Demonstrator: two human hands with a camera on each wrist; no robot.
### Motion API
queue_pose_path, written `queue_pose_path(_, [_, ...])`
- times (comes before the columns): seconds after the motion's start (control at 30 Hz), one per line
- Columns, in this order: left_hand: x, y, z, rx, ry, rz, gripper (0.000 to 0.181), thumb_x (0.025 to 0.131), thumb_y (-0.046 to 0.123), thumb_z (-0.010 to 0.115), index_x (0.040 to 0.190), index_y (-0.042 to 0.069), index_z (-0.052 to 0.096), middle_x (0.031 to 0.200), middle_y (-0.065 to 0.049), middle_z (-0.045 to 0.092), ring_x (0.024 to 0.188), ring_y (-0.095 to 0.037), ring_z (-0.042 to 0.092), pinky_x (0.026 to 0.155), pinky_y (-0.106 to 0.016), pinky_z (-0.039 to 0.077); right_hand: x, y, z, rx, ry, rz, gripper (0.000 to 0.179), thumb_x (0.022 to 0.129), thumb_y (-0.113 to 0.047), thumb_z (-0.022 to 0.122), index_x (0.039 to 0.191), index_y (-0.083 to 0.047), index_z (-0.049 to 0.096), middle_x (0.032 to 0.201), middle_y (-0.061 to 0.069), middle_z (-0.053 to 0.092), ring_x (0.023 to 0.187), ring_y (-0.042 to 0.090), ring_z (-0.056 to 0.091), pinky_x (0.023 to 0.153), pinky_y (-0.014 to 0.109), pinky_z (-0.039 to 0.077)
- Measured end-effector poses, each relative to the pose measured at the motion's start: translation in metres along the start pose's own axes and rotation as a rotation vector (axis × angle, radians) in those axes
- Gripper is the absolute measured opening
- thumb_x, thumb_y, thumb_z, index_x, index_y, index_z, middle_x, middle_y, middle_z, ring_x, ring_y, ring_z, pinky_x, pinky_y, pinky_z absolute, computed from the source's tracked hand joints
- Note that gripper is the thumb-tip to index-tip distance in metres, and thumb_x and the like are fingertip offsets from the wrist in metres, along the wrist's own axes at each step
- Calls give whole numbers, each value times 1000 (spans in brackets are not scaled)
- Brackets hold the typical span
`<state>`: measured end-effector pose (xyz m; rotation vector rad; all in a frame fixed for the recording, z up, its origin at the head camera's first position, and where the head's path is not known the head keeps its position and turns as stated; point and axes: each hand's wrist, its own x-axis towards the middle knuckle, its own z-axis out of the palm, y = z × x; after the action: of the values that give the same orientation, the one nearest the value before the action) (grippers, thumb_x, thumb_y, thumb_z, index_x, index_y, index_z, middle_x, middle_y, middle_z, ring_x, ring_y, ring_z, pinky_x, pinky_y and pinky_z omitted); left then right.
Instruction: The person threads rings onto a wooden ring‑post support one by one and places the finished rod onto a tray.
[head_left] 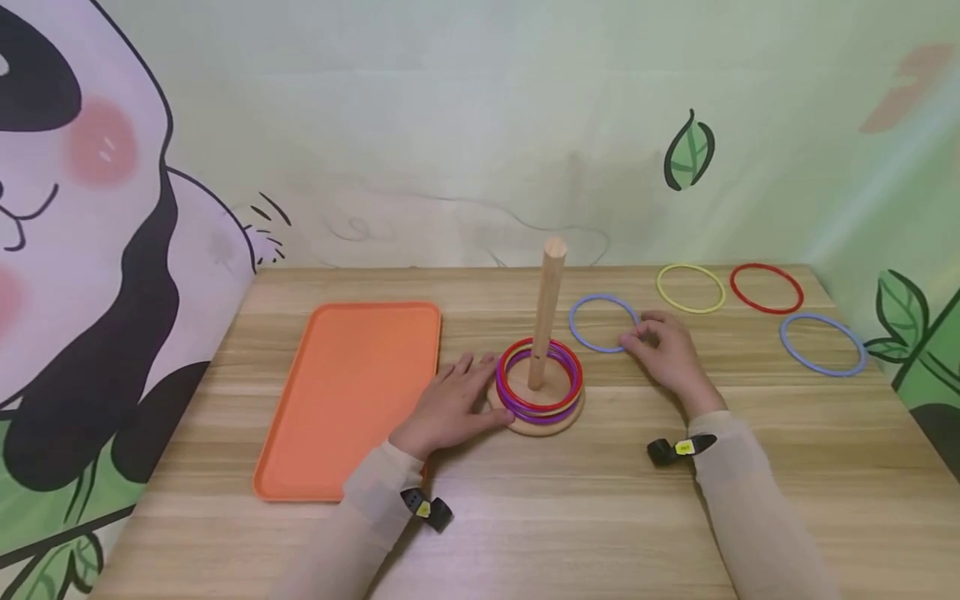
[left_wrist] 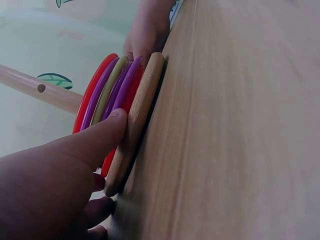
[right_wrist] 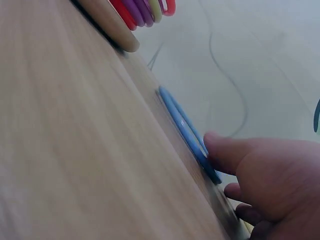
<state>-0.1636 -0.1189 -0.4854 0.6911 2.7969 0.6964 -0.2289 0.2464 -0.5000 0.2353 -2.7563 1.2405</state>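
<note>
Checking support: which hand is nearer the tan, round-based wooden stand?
Left: the left hand touches the wooden stand from the left; the right hand is to its right, pinching a thin blue ring.

At four o'clock the right hand (right_wrist: 272, 182) is pinching a blue ring (right_wrist: 186, 131) near the centre; toward eleven, red, purple and yellow-green rings (right_wrist: 142, 12) are stacking above a wooden base (right_wrist: 107, 22); wood-grain tabletop (right_wrist: 85, 145) is filling nine.

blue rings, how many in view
2: one blue ring at the right hand, the other blue ring farthest right on the table; none visible on the peg.
</note>
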Motion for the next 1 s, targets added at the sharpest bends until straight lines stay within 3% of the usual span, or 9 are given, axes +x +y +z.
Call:
queue_pose_path(0.13, [0,0,1,2,-6,-7,92,96,64,65,167,16,32,170,-9,33,160,-39,18,129,-56,15,-1,-2,-2,-11,-37,-4,30,98,-23,78,104,6,76,153,37,44,145,59,33,122,70,20])
queue_pose_path(0.27, [0,-1,1,4,-7,-8,92,96,65,65,168,18,31,171,-9,33,161,-38,17,130,-55,15,0,-3,-6,-9,-122,10,38,88,-29,89,110,0,77,161,34,36,151,57,23,124,70,14])
queue_pose_path(0.4, [0,-1,0,6,-9,-8,92,96,65,65,168,19,30,171,-8,32,161,-38,17,130,-55,14,1,-3,-9,-16,-187,7,35,81,-26,94,95,-3,73,164,34,31,155,56,16,125,69,5])
queue_pose_path(0.57, [0,-1,0,5,-11,-6,92,97,65,65,168,18,31,171,-8,32,160,-38,17,130,-55,14,0,-3,-9,-36,-187,-6,33,81,-24,95,78,-5,68,164,35,31,154,57,15,126,69,0])
queue_pose_path(0.83, [-1,-1,2,-5,-6,5,92,96,64,66,168,17,31,170,-10,33,160,-39,17,130,-56,14,-1,-1,-7,-44,-163,8,34,80,-26,95,78,-5,68,163,34,33,150,59,23,123,69,16])
queue_pose_path(1.0, [-1,-2,2,3,-8,7,93,96,65,64,168,18,30,171,-9,31,161,-38,17,130,-56,14,0,-1,-5,-41,-134,18,36,82,-31,94,85,-4,70,161,35,35,149,58,27,123,69,20])
